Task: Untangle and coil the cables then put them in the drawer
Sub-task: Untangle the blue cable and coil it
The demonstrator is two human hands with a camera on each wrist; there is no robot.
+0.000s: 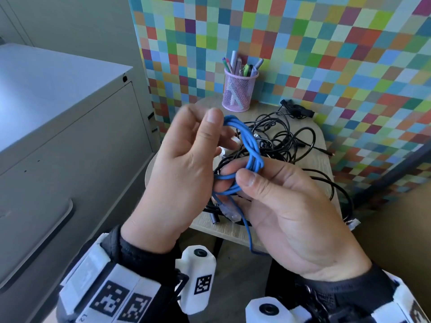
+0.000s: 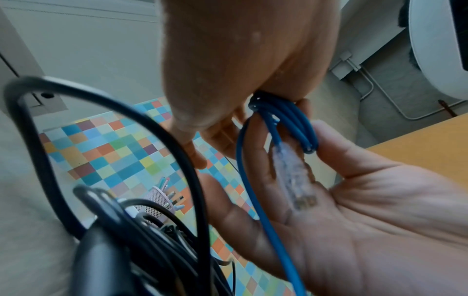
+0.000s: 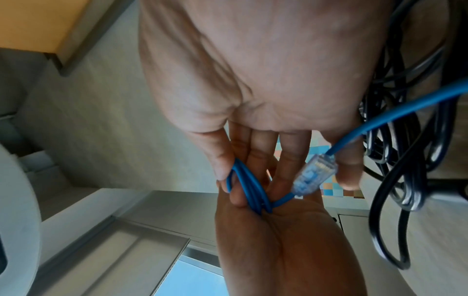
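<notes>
Blue cable [image 1: 253, 145]: coiled in loops, held above the table [image 1: 321, 136]; clear plug [image 1: 229, 212] hanging below.
Left hand [image 1: 182, 164]: coil top pinched under the thumb.
Right hand [image 1: 289, 206]: coil bottom pinched.
Black cables [image 1: 286, 138]: tangled on the table.
Drawer [image 1: 37, 220]: shut, at left.

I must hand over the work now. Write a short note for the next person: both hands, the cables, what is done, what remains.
Left hand: holds the top of the coiled blue network cable.
Right hand: pinches the coil's lower side; its clear plug hangs free.
Tangled black cables: on the small wooden table.
Done: blue cable mostly coiled.
Left: store it in the grey cabinet drawer, which looks closed; untangle the black ones.
</notes>
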